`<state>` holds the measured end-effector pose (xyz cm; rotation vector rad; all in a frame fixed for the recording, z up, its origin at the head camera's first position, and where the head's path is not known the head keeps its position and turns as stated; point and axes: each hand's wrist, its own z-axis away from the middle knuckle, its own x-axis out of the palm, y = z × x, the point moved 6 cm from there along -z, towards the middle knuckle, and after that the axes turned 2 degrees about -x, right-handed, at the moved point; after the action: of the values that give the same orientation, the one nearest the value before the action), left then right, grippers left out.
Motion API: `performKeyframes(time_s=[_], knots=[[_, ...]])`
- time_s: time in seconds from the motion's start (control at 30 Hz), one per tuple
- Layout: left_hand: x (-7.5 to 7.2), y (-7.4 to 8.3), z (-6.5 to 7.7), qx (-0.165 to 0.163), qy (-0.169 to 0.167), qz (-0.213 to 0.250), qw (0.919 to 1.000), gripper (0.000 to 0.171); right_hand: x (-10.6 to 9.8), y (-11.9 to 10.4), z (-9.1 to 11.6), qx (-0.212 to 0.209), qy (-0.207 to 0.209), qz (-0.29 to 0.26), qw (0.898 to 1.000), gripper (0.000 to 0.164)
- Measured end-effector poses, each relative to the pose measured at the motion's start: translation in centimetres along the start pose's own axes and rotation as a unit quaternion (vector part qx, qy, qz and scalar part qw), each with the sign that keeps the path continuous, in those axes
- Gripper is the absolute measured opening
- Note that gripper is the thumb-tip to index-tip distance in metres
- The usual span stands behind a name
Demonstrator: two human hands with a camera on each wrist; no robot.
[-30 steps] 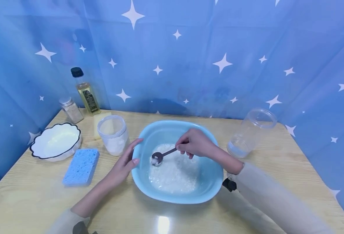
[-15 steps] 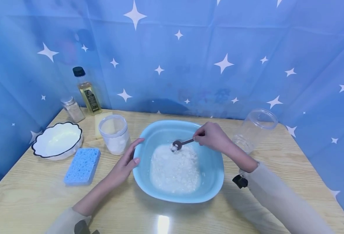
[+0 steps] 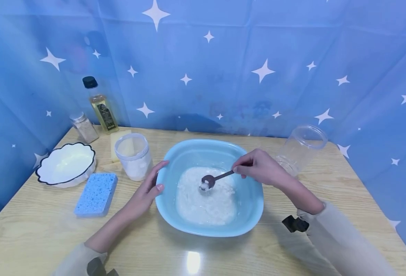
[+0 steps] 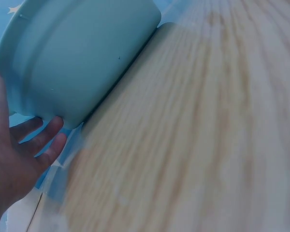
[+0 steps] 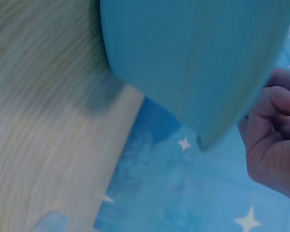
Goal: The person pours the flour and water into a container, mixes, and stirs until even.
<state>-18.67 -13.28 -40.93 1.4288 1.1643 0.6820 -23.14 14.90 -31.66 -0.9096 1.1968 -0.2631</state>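
Note:
A light-blue basin [image 3: 209, 230] stands on the table with a wet white mixture [image 3: 203, 207] spread over its bottom. My left hand [image 3: 147, 189] grips the left side of the basin, thumb at the rim; in the left wrist view its fingers [image 4: 50, 133] lie against the outer wall. Over the far right part of the basin, my right hand [image 3: 259, 168] pinches the end of a small dark measuring spoon [image 3: 223, 175]. White stuff sits in the spoon's bowl, which is close above the mixture. In the right wrist view, curled fingers show beside the rim and the spoon is hidden.
Left of the basin are a lidless jar of white powder [image 3: 135, 165], a blue sponge [image 3: 96, 194] and a scalloped white dish [image 3: 66, 165]. Behind them stand an oil bottle [image 3: 102, 109] and a shaker jar [image 3: 84, 128]. A clear plastic jar [image 3: 301, 149] stands at the right.
My right hand has moved right and carried the spoon from the left part of the mixture toward the middle, with a slight dip lately. The left hand keeps its place on the basin.

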Motion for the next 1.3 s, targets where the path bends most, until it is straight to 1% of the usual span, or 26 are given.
performKeyframes(time_s=[0.1,0.2,0.33,0.57,0.7,0.77,0.87,0.93,1.1,1.23,1.3], knots=[[-0.1,0.0,0.0,0.002,0.002,0.000,1.0000,0.055,0.9,-0.6,-0.7,-0.031,-0.012,0.002,0.999,0.013],[-0.1,0.0,0.0,0.004,0.001,0.003,1.0000,0.055,1.6,-0.9,-1.3,-0.043,-0.031,-0.003,0.999,0.015],[-0.1,0.2,0.0,0.007,0.000,0.003,1.0000,0.055,2.1,-0.8,-1.7,-0.035,-0.050,-0.003,0.998,0.016],[-0.1,0.3,-0.1,0.009,0.003,-0.006,0.9999,0.055,2.0,-0.4,-1.7,-0.011,-0.046,-0.001,0.999,0.016],[-0.1,0.2,-0.1,0.004,0.002,-0.007,1.0000,0.055,1.3,-0.5,-1.5,-0.011,-0.031,0.021,0.999,0.016],[-0.1,0.1,-0.1,0.003,0.001,-0.007,1.0000,0.055,0.7,-0.4,-1.2,-0.008,-0.021,0.035,0.999,0.016],[-0.1,0.1,0.0,0.004,0.002,-0.005,1.0000,0.055,-0.4,-0.3,-0.6,-0.002,-0.016,0.043,0.999,0.016],[-0.2,0.1,0.0,0.006,0.003,-0.002,1.0000,0.055,-1.1,0.0,0.0,0.004,-0.021,0.037,0.999,0.016],[0.0,0.0,-0.2,0.004,-0.001,0.002,1.0000,0.054,-2.9,0.5,1.3,0.005,-0.028,0.021,0.999,0.016],[-0.1,0.0,-0.1,0.001,0.000,-0.001,1.0000,0.054,-3.5,0.5,1.8,-0.001,-0.037,0.040,0.999,0.015],[-0.1,0.0,-0.1,0.001,0.001,-0.003,1.0000,0.054,-3.3,0.3,1.8,-0.010,-0.045,0.066,0.997,0.015]])
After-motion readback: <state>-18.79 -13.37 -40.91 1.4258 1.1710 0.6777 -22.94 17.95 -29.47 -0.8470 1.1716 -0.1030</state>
